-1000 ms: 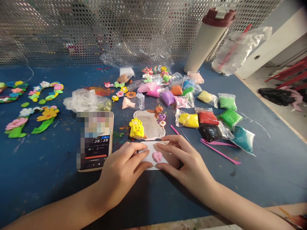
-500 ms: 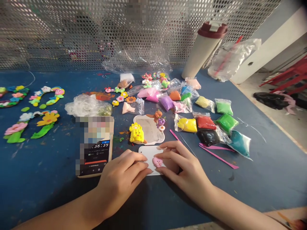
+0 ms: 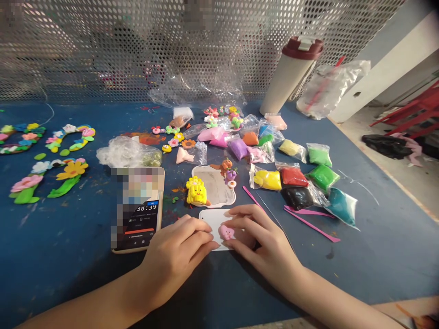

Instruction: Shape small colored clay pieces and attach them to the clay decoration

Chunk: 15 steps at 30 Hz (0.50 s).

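Note:
A small pink clay figure [image 3: 227, 232] with a tiny face lies on a white board [image 3: 214, 216] at the front middle. My right hand [image 3: 262, 235] curves around the figure's right side, fingertips touching or very near it, gripping it loosely. My left hand [image 3: 187, 242] rests at the board's left edge with its fingers bent and close together; anything beneath them is hidden. Just behind the board lies a white-rimmed frame [image 3: 214, 204], with a yellow clay figure [image 3: 196, 191] on its left side and small orange and purple figures [image 3: 230, 175] on its right.
A phone [image 3: 142, 224] lies left of my left hand. Clay flower shapes [image 3: 71, 169] are at the far left. Bags of coloured clay [image 3: 294, 176] and pink tools [image 3: 313, 225] lie to the right. A tumbler [image 3: 291, 75] and mesh panel [image 3: 120, 55] stand behind.
The view has shifted slightly. Both hands keep nearly the same pose around the board and the pink figure.

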Tool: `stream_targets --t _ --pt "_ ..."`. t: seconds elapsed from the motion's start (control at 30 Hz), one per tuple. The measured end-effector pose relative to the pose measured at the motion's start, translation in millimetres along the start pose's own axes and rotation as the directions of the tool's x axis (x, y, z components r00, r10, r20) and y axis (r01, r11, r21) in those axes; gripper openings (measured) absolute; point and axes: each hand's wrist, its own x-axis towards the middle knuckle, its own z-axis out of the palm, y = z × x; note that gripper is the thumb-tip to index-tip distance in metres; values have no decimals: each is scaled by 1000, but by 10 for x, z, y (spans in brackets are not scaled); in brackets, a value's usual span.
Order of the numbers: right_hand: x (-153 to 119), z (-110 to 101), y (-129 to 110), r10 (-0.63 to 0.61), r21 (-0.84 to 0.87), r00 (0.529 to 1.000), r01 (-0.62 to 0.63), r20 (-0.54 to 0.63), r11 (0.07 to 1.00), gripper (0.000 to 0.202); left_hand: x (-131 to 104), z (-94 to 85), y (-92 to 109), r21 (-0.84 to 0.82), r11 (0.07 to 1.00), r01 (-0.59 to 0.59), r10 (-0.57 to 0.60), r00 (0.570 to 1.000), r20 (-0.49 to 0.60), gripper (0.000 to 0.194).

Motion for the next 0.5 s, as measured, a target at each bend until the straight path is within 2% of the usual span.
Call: stream_targets --t 0.13,0.27,0.37,0.43,0.5 --pt "121 -127 14 -81 -36 994 79 -77 996 11 -25 8 -8 -55 998 17 -17 1000 7 12" --pt "623 -384 -7 -235 -108 969 225 -82 968 11 -36 21 -7 -100 995 11 -7 999 40 16" --pt "1112 -446 -23 -209 -133 976 217 66 967 8 -39 20 8 -121 993 2 4 999 48 20" --pt "1382 -376 -4 -173 -124 961 203 214 971 9 -50 14 16 -126 992 2 4 999 52 22" --pt "1571 -255 40 -178 -117 944 217 278 969 12 -66 9 18 -121 993 7 0 999 54 23"
